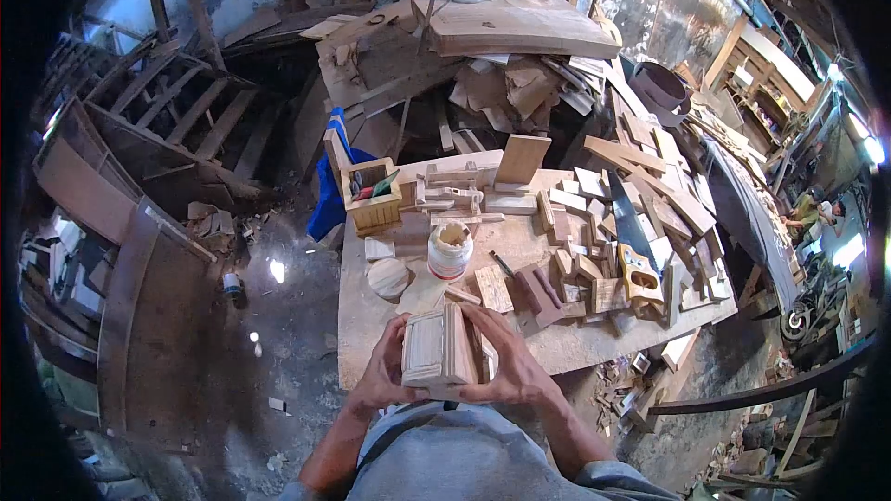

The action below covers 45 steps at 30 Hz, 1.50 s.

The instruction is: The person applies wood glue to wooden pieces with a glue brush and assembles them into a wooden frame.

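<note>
A small wooden box (434,345) with moulded edges is held in front of the body, over the near edge of the workbench (371,292). My left hand (382,364) grips its left side. Around its right side are the fingers and thumb of my right hand (510,357). Just beyond the box stands a white jar (450,252) with an open top. Left of the jar lies a round wooden disc (388,277). A flat wooden block (494,289) and a brown block (536,297) rest to the right of the box.
A handsaw (640,269) with a yellow handle lies among wood offcuts on the right. A wooden holder (373,209) with tools stands at the bench's back left. Behind is a thick slab (524,26). At far right, a person (821,211) is in the background.
</note>
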Each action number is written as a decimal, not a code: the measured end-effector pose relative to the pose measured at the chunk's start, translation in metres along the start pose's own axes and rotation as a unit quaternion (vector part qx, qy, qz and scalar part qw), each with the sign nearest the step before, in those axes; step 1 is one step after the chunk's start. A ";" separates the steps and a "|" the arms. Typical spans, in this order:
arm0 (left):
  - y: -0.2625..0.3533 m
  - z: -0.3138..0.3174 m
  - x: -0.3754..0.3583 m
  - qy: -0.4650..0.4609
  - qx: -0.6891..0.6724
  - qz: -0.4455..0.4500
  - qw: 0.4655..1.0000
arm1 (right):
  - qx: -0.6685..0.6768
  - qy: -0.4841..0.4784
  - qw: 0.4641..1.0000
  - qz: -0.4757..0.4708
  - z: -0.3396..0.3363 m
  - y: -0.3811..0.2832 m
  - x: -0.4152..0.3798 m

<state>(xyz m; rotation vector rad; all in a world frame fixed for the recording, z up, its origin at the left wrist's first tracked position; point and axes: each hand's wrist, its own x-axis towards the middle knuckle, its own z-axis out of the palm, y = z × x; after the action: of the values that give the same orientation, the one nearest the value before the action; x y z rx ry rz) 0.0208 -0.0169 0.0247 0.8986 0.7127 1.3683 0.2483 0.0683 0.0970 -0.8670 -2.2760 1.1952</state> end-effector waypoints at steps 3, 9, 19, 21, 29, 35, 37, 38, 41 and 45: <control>-0.003 -0.005 0.002 -0.004 0.013 0.013 1.000 | -0.039 -0.005 0.999 -0.015 0.000 -0.003 0.005; -0.013 -0.003 -0.003 0.078 -0.128 -0.006 0.989 | -0.045 0.031 0.998 -0.025 0.004 -0.026 0.012; -0.009 -0.001 -0.004 0.093 -0.170 -0.049 0.980 | 0.019 -0.001 0.999 0.039 -0.004 -0.032 0.014; -0.009 -0.002 -0.003 0.087 -0.181 -0.050 0.978 | 0.007 0.013 1.000 0.017 -0.002 -0.032 0.015; -0.030 -0.019 -0.011 0.066 -0.239 -0.056 0.967 | 0.040 0.031 0.998 0.046 0.007 -0.033 0.011; -0.067 -0.053 -0.020 0.042 -0.286 -0.060 0.956 | 0.025 0.016 0.998 0.064 0.008 -0.042 0.007; -0.061 -0.047 -0.016 0.034 -0.292 -0.061 0.954 | 0.158 0.036 0.984 0.074 0.002 -0.038 0.008; -0.057 -0.044 -0.015 0.026 -0.298 -0.067 0.952 | 0.222 0.045 0.971 0.079 -0.002 -0.033 0.009; -0.044 -0.033 -0.012 0.000 -0.316 -0.088 0.945 | 0.328 -0.012 0.928 0.175 -0.008 0.002 0.017; -0.014 0.002 -0.006 0.084 -0.233 -0.102 0.964 | 0.430 -0.024 0.872 0.231 0.017 0.044 0.019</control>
<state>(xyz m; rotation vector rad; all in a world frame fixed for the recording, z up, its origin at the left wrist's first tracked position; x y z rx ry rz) 0.0290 -0.0227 0.0137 0.3304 0.5578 1.3570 0.2388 0.0912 0.0527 -1.0056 -1.2936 2.1933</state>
